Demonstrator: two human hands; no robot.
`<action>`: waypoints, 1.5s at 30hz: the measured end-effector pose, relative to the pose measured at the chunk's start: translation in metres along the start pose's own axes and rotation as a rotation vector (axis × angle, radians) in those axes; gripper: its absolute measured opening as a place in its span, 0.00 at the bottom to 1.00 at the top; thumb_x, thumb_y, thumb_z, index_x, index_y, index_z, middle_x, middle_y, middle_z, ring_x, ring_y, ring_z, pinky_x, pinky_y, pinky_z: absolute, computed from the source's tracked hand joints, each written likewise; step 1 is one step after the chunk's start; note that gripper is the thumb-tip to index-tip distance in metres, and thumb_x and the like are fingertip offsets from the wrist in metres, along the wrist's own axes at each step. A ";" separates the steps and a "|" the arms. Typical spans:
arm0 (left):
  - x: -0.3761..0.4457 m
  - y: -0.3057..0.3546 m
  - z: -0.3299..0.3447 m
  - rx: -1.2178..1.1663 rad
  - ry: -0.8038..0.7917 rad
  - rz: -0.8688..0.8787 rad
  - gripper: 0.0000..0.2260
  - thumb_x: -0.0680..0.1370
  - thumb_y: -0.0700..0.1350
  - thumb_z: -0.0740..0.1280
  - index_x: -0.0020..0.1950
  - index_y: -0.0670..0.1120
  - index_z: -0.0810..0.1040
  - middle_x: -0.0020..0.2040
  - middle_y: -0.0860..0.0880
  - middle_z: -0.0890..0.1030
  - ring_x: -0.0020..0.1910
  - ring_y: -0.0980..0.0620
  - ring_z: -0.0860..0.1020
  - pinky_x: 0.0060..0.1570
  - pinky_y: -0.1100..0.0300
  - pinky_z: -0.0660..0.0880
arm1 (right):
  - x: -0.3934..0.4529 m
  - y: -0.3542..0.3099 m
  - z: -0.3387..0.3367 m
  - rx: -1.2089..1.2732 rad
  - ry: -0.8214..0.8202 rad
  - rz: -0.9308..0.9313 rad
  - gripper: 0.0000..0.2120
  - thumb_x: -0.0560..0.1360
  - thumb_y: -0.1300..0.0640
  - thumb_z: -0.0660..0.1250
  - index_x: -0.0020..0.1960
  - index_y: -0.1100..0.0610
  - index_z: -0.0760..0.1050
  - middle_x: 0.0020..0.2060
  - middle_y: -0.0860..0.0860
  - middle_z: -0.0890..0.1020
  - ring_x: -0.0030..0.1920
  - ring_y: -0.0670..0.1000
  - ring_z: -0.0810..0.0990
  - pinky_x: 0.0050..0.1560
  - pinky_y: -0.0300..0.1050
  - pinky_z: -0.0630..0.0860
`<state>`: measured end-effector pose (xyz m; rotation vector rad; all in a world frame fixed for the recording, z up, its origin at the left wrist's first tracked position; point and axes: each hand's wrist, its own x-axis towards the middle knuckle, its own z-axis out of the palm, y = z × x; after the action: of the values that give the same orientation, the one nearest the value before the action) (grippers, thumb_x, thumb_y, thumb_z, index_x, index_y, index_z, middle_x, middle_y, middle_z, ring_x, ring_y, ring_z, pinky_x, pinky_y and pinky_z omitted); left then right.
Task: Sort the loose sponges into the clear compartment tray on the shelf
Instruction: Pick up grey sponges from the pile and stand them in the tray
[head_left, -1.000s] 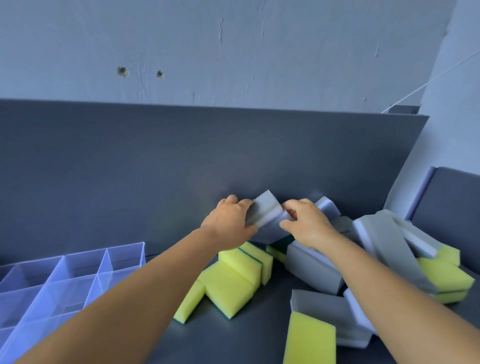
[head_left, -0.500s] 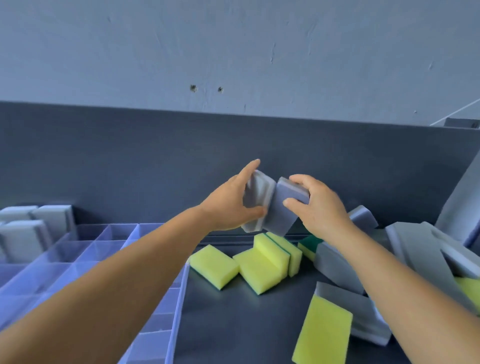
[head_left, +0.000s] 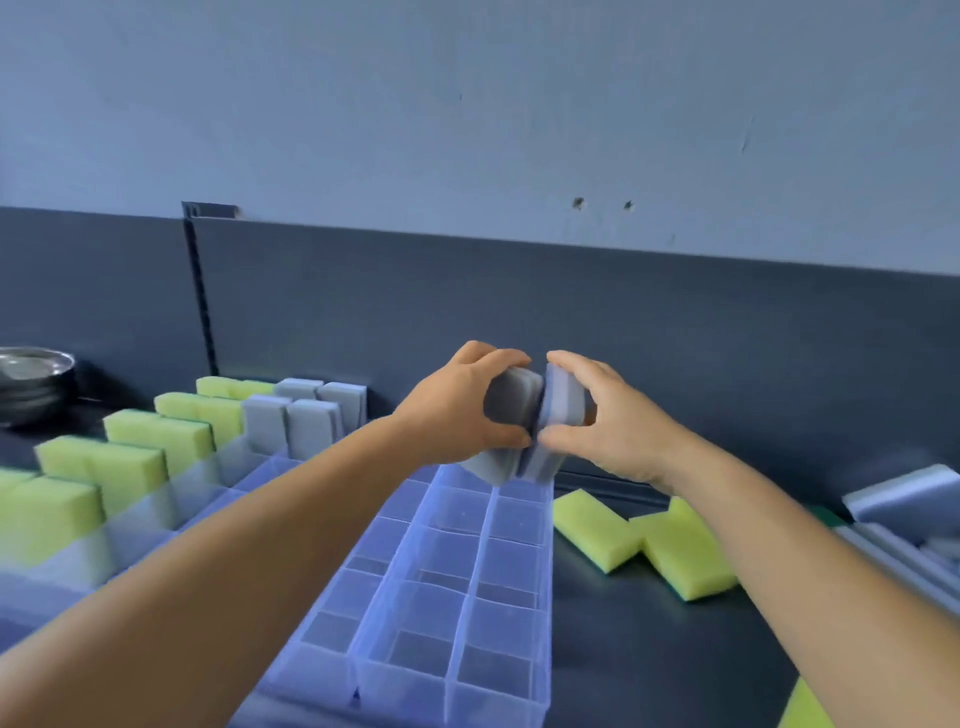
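Gripping grey sponges (head_left: 535, 415) mid-frame above clear tray (head_left: 519, 525), left hand (head_left: 457, 410) and right hand (head_left: 608, 415) fingers curled around; count seemingly two, blurred.

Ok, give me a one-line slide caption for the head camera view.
Both hands press grey sponges together above the clear compartment tray, already part-filled with yellow and grey sponges.

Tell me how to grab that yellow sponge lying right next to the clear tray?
Take the yellow sponge by its two long side edges, coming straight down from above. It lies flat on the dark shelf with its broad face up, so thumb and fingers can pinch across its narrow width. The clear tray is close on its left and another yellow sponge touches its right, so avoid sideways approaches.
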<state>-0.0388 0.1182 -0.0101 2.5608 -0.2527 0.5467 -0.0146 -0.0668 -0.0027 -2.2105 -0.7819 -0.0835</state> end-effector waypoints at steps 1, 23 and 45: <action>-0.005 -0.010 -0.009 0.012 0.009 -0.011 0.33 0.68 0.53 0.75 0.71 0.57 0.66 0.66 0.57 0.66 0.55 0.55 0.72 0.55 0.58 0.72 | 0.004 -0.008 0.009 0.009 -0.033 -0.021 0.37 0.71 0.61 0.69 0.74 0.44 0.57 0.72 0.43 0.59 0.57 0.44 0.74 0.52 0.35 0.69; -0.080 -0.224 -0.165 0.113 0.019 -0.119 0.18 0.72 0.46 0.70 0.61 0.56 0.75 0.54 0.48 0.77 0.51 0.46 0.75 0.50 0.56 0.72 | 0.085 -0.146 0.198 0.008 0.188 0.056 0.13 0.71 0.56 0.70 0.53 0.45 0.74 0.46 0.45 0.78 0.39 0.49 0.75 0.35 0.40 0.69; -0.069 -0.255 -0.127 0.472 -0.264 0.012 0.08 0.74 0.47 0.68 0.51 0.46 0.76 0.50 0.47 0.76 0.54 0.46 0.73 0.43 0.54 0.71 | 0.114 -0.135 0.250 -0.432 0.071 0.133 0.12 0.74 0.58 0.67 0.56 0.52 0.71 0.56 0.49 0.73 0.53 0.54 0.74 0.48 0.45 0.72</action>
<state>-0.0726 0.4069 -0.0510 3.0957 -0.2534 0.2940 -0.0431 0.2330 -0.0551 -2.6435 -0.6177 -0.2870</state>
